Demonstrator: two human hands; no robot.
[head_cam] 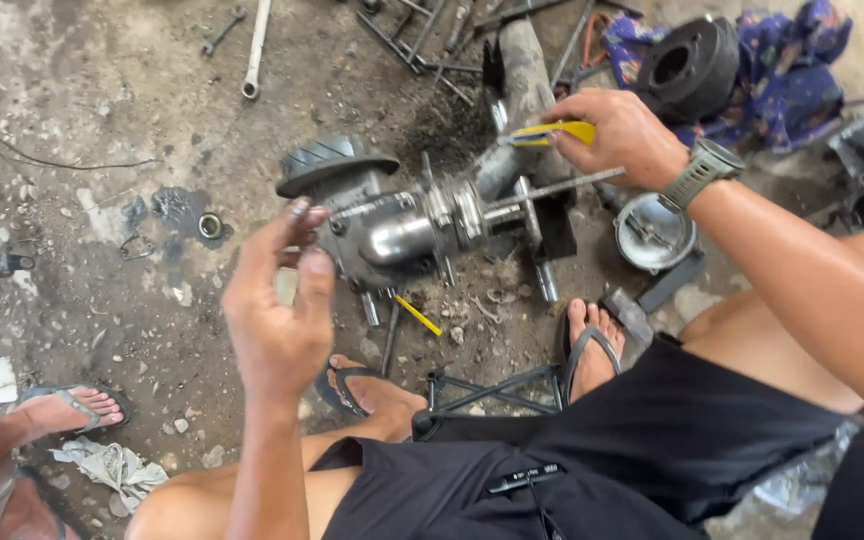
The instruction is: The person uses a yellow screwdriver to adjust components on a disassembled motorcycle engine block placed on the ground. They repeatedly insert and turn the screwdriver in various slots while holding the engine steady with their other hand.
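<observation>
A greasy metal engine assembly [407, 235] with a shaft and toothed gears lies on the dirty concrete floor in front of me. My left hand [277, 300] hovers just left of it, fingers loosely curled, pinching what looks like a small dark part at the fingertips. My right hand [617, 135] reaches over the far end of the assembly and grips a yellow-handled tool [552, 132] near the shaft [562, 188]. I sit low, with my sandalled feet [587, 345] on the floor below the assembly.
A black rubber-like cap [332, 160] sits on the assembly's left end. A wrench [252, 50] and rods lie at the top. A round black part [687, 65] rests on blue cloth, a metal bowl [652, 232] right. Another person's sandalled foot [67, 408] is bottom left.
</observation>
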